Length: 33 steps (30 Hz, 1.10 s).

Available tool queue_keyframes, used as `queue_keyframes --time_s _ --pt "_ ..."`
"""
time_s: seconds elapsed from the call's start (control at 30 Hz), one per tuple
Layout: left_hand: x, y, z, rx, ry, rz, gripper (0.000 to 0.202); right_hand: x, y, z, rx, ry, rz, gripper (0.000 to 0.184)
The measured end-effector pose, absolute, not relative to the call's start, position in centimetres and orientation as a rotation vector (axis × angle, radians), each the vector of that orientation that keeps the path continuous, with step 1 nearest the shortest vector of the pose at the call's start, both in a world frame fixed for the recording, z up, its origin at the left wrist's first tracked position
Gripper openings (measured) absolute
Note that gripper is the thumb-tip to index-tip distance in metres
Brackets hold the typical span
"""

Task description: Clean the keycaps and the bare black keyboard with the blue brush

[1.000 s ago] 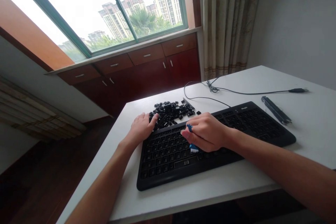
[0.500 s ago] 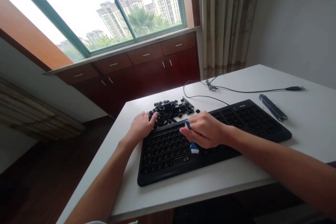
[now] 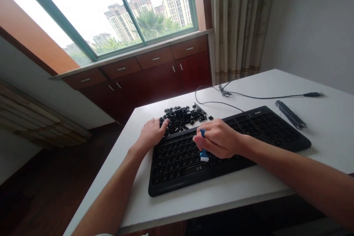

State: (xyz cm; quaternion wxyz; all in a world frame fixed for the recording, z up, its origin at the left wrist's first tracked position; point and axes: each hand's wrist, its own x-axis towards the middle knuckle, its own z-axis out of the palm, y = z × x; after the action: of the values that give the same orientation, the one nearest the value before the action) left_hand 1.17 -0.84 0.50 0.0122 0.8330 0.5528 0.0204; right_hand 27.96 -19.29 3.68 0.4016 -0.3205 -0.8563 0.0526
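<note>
Right hand grips blue brush on keyboard — left hand (fingers loose) steadies it.

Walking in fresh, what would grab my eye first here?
Probably the black keyboard stripped of its keycaps, lying on the white table. The right hand holds a small blue brush over it, while the left hand rests beside a heap of loose keycaps behind it.

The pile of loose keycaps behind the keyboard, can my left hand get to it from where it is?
Probably yes: the left hand rests at the keyboard's far-left corner, fingertips already at the keycap pile's edge, nothing between.
</note>
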Motion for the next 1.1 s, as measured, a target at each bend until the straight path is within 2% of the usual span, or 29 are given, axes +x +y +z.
queue_keyframes --time_s 0.27,0.63,1.1 --pt "1.33 -1.09 0.63 2.61 1.738 0.094 0.089 27.63 -19.41 3.66 -0.762 -2.183 0.133 0.058" --pt "1.29 -1.17 0.62 2.599 1.731 0.107 0.09 27.83 -19.12 3.57 -0.81 -2.148 -0.123 0.052" --pt "1.36 -1.35 0.66 2.611 1.752 0.091 0.091 27.74 -19.38 3.7 -0.787 -2.133 -0.007 0.05"
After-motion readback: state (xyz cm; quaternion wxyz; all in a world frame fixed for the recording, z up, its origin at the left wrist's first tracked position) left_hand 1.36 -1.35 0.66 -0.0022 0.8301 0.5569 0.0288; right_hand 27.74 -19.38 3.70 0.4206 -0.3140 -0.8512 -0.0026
